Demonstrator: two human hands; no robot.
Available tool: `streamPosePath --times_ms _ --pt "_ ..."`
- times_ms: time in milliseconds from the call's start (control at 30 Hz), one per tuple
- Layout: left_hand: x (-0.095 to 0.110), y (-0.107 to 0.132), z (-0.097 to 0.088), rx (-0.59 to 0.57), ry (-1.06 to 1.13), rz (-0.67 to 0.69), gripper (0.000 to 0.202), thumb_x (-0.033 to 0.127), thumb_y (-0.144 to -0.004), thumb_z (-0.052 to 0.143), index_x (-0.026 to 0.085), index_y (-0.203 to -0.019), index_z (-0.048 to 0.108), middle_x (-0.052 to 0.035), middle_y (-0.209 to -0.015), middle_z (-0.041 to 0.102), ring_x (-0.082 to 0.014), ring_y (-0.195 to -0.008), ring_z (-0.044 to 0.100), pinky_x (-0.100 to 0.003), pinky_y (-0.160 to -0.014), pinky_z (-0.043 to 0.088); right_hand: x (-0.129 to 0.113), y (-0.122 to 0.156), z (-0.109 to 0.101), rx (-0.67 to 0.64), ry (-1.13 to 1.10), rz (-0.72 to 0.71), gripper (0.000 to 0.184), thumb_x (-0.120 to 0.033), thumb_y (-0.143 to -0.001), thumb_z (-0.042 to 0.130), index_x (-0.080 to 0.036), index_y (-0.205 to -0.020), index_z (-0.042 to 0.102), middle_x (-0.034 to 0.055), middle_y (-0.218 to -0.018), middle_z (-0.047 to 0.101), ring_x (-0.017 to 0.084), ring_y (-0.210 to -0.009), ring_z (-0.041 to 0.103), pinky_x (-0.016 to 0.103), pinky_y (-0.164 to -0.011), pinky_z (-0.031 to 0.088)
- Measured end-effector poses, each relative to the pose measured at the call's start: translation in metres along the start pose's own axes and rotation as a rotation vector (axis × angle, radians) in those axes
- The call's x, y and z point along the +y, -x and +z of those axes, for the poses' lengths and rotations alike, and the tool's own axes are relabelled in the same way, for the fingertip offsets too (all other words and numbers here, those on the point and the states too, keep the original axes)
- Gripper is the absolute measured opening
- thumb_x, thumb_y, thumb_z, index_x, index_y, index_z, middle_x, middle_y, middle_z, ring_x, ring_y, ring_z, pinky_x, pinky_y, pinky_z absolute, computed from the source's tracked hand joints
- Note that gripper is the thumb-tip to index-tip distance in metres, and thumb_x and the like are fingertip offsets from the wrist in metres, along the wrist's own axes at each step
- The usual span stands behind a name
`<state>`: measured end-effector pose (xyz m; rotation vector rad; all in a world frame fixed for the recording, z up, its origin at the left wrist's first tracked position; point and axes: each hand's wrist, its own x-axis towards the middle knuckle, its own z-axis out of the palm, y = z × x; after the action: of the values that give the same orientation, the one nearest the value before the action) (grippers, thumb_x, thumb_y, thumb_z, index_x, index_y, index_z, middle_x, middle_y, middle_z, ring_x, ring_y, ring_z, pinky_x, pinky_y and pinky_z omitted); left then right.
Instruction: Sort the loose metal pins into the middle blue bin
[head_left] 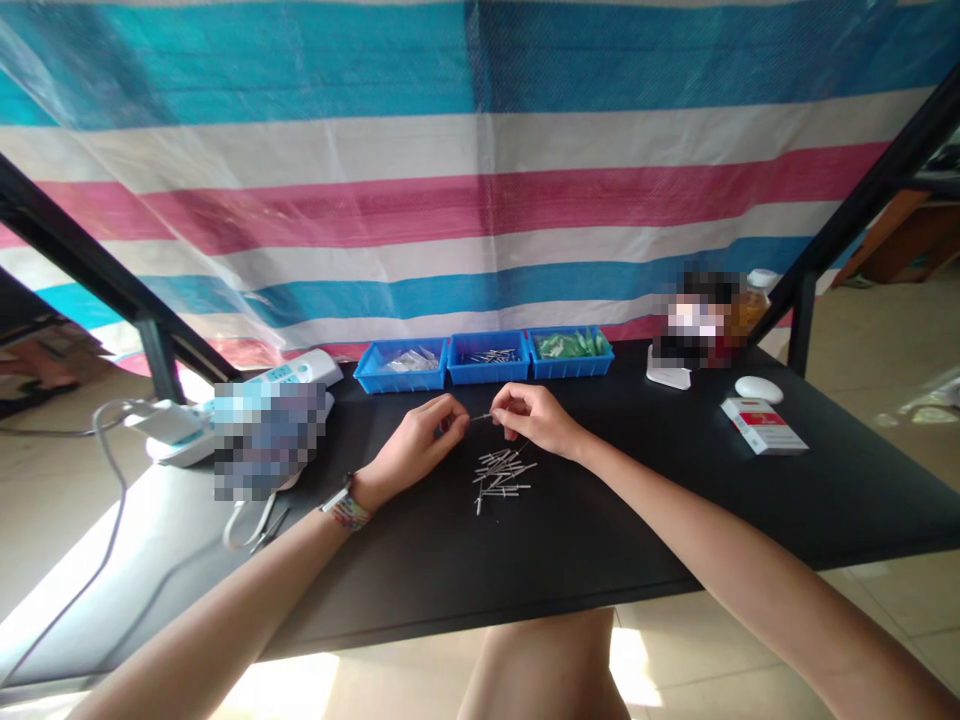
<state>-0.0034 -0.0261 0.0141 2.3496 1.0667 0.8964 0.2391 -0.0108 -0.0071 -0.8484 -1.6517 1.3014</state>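
Observation:
Between my two hands runs a thin metal pin (481,417), dark and narrow, level above the table. My left hand (429,440) is closed, thumb and forefinger pinched at the pin's left end. At its right end, the fingers of my right hand (534,418) are pinched together on it. Another thin pin seems to stick down under my right palm, too small to be sure of. Just below the hands lies a loose pile of silvery metal pins (501,475) on the black table (585,530).
Three blue bins stand behind the hands: the left bin (401,380) has clear bags, the middle bin (489,372) metal pins, the right bin (571,368) green packets. A power strip (319,370) with cables is at left. A red-white box (765,427) and white oval object (759,389) lie right.

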Motion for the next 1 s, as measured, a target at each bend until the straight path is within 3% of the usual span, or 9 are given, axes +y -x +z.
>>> streamPosePath --times_ms 200,333,633,1000 --pt "0.000 0.001 0.000 -0.016 0.041 0.020 0.019 0.038 -0.105 0.058 0.020 -0.101 0.062 -0.0004 -0.088 0.063 -0.0150 -0.077 0.059 -0.027 -0.074 0.048 0.002 -0.002 0.002 0.057 0.022 -0.013 0.037 -0.053 -0.088 0.076 -0.018 -0.086 0.064 0.0002 -0.076 0.068 0.012 -0.056 0.062 0.024 -0.054 0.050" --pt "-0.002 0.002 -0.001 -0.028 0.021 0.065 0.022 0.036 -0.108 0.053 0.020 -0.098 0.064 -0.0028 -0.092 0.063 -0.0158 -0.081 0.058 -0.028 -0.077 0.048 -0.003 -0.001 0.003 0.065 0.019 -0.006 0.041 -0.057 -0.087 0.077 -0.018 -0.082 0.065 0.0011 -0.074 0.069 0.012 -0.055 0.062 0.025 -0.055 0.051" --pt "0.000 -0.001 -0.004 0.008 0.004 0.041 0.036 0.042 -0.110 0.050 0.019 -0.088 0.069 -0.0041 -0.088 0.064 -0.0168 -0.080 0.060 -0.028 -0.076 0.048 -0.014 0.003 0.009 0.092 -0.165 -0.009 0.035 -0.038 -0.071 0.091 -0.018 -0.085 0.066 -0.0011 -0.076 0.068 0.014 -0.060 0.067 0.028 -0.060 0.056" --pt "0.003 0.000 -0.004 -0.028 0.015 0.032 0.040 0.042 -0.112 0.044 0.019 -0.090 0.068 -0.0052 -0.089 0.066 -0.0183 -0.083 0.064 -0.030 -0.080 0.049 -0.005 0.001 0.006 0.137 -0.042 -0.027 0.021 -0.033 -0.078 0.079 -0.019 -0.083 0.065 -0.0024 -0.063 0.063 0.014 -0.056 0.061 0.027 -0.056 0.050"
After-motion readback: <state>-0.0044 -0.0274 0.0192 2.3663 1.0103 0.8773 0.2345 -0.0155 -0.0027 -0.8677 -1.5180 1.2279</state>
